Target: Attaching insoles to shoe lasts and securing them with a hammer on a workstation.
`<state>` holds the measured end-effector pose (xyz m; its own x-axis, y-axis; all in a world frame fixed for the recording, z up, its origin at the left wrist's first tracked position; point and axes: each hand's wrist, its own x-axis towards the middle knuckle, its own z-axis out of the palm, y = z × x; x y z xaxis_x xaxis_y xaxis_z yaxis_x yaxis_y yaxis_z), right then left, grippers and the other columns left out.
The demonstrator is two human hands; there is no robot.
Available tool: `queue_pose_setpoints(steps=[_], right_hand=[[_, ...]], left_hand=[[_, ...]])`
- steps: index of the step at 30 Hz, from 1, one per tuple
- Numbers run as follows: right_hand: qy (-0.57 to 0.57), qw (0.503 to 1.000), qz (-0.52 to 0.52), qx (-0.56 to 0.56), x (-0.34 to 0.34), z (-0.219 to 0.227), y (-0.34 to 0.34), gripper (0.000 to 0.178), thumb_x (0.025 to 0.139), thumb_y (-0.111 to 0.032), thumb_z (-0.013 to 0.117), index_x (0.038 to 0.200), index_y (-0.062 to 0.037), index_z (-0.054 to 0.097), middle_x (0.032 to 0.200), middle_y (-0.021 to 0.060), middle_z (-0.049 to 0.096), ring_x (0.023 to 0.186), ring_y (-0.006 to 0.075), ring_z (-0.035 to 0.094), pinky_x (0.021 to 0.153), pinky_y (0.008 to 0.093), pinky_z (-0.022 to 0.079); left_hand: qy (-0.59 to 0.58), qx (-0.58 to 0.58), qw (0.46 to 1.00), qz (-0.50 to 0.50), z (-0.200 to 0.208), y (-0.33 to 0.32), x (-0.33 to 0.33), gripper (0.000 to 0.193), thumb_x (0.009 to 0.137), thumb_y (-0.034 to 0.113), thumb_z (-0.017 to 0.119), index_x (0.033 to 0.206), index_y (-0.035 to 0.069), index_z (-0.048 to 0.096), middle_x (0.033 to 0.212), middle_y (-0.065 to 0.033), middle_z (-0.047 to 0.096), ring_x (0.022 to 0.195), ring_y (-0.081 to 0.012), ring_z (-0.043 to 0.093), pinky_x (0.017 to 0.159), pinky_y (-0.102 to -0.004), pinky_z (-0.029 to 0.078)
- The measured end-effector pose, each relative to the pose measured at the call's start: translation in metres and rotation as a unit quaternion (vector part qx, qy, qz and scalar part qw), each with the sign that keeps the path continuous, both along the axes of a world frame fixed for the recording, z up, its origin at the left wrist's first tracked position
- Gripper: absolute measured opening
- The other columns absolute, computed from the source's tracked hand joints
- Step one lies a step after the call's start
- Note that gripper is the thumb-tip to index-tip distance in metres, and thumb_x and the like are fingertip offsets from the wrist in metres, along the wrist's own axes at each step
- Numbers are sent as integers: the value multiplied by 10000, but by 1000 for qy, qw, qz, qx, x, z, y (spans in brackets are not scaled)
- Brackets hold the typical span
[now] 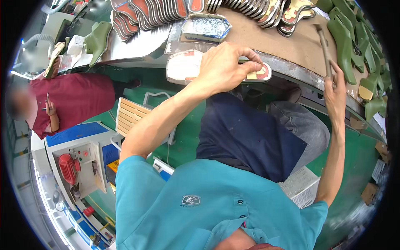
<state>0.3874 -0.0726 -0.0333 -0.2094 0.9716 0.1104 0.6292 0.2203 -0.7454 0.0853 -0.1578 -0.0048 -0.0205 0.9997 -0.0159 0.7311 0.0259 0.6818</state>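
— At the near edge of the bench (258, 39), what are the hands doing?

— The left hand (225, 66) is lying across the middle of the insole (181, 68); its thumb and index fingertip are nearly meeting above the yellow patch (252, 76) by the right end. The right hand (335, 91) is wrapping its fingers around the lower end of a tool (324, 48), which is pointing away over the bench beside the green lasts (341, 37).

— What could be going wrong from here?

— In my judgement: if the tool is landing near the patch, the left thumb and finger are standing in its path. If the left hand is pressing off-centre, the insole is risking a tilt, as it seems to be overhanging the edge. If the tool is swinging wide, it is risking the lasts.

— What is escaping view?

— The left hand is covering the insole's middle, and whatever is supporting it underneath is not showing. I cannot tell whether the fingertips are pinching anything. The tool's far end is appearing too small to identify. The upper rim is cutting off the stacked soles (154, 14).
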Motion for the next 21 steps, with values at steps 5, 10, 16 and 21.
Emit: queue_pose_setpoints(steps=[5,10,16,21], right_hand=[[164,986,-6,-14,-18,29,-55,425,1011,-188,406,1427,-112,360,758,-13,466,532,33,383,465,183,312],[145,987,64,-5,-15,23,-76,454,1023,-198,406,1455,-109,300,612,-40,386,448,21,297,396,170,237],[133,981,135,42,-7,30,-92,467,1003,-183,464,1438,-80,328,738,-25,455,529,22,323,472,169,266],[41,982,167,80,-5,43,-96,456,990,-150,491,1411,-38,357,959,23,564,602,25,367,540,171,330]], left_hand=[[29,-27,999,19,5,-1,5,214,816,330,674,910,148,737,780,-84,696,735,-203,666,709,-342,494],[-5,-11,999,36,-1,-1,4,190,815,301,684,919,150,734,752,-83,696,706,-191,672,693,-323,491],[33,44,998,7,-4,-2,6,187,803,281,693,910,132,726,858,-40,700,785,-213,675,711,-339,501],[56,76,996,-8,-5,-5,6,174,785,260,706,899,131,726,904,-35,697,820,-242,669,716,-353,508]])
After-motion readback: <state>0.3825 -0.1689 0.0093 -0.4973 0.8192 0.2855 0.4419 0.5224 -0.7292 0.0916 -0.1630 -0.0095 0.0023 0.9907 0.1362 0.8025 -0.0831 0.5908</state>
